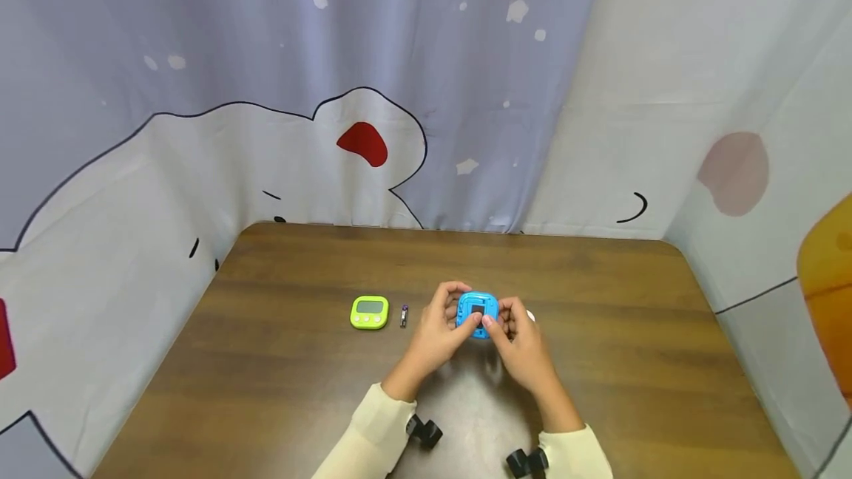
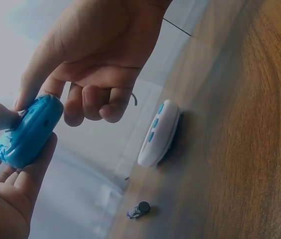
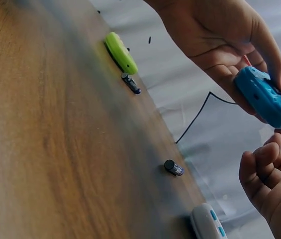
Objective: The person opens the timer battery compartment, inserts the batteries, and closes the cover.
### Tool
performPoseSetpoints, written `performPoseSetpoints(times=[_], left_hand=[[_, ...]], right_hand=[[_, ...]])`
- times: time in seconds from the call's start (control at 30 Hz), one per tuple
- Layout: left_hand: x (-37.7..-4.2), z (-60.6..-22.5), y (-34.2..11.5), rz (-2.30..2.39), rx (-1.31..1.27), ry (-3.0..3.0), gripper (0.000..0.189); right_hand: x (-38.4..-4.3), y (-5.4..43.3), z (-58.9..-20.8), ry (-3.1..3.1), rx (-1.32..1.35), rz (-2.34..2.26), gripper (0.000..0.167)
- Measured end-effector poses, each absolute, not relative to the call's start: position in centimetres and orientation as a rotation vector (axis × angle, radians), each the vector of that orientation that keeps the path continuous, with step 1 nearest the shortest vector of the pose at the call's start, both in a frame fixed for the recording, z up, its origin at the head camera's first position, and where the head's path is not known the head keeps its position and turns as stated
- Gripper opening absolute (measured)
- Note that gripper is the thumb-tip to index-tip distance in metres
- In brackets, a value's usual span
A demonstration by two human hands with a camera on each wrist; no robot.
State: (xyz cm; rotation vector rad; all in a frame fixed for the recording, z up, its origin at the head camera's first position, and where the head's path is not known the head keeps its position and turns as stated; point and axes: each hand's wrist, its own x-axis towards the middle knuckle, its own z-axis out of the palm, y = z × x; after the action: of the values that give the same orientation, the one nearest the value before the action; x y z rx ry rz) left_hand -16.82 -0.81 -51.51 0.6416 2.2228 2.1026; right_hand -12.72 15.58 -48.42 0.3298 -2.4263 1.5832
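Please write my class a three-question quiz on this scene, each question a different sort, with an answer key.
1. Identify: What do the left grip and right grip hold together?
2. True or false: In the head view, the battery lies to the right of the green device.
3. Count: How many blue buttons show on the white device in the left wrist view?

Key:
1. The blue device.
2. True.
3. Three.

soft light, glare on tabletop [image 1: 474,414], hazy wrist views
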Motion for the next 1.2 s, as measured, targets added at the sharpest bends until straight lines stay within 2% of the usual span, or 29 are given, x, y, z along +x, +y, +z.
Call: performPoseSetpoints(times=[0.13,0.27,0.43,0.87,1.2], left_hand=[[-16.2,-50.5,-0.9,2.081,0.630,2.209,0.044],[-16.1,-50.7,-0.8,2.072,0.607,2.210,0.043],[-16.3,-51.9,-0.9,2.100,0.611,2.184,0.042],[-16.5,-51.6,-0.8,2.096,0.631,2.183,0.042],[-15.1,-48.3,-1.0,2.083,0.658,2.172,0.040]], right_hand=[[-13.1,15.9,-50.4,-2.436,0.352,1.509,0.016],[-13.8,16.6,-53.0,-2.464,0.355,1.402,0.024],[-13.8,16.6,-53.5,-2.456,0.369,1.335,0.028],[-14.2,16.6,-53.5,-2.366,0.425,1.411,0.024],[-14.1,16.5,-53.5,-2.393,0.439,1.401,0.015]])
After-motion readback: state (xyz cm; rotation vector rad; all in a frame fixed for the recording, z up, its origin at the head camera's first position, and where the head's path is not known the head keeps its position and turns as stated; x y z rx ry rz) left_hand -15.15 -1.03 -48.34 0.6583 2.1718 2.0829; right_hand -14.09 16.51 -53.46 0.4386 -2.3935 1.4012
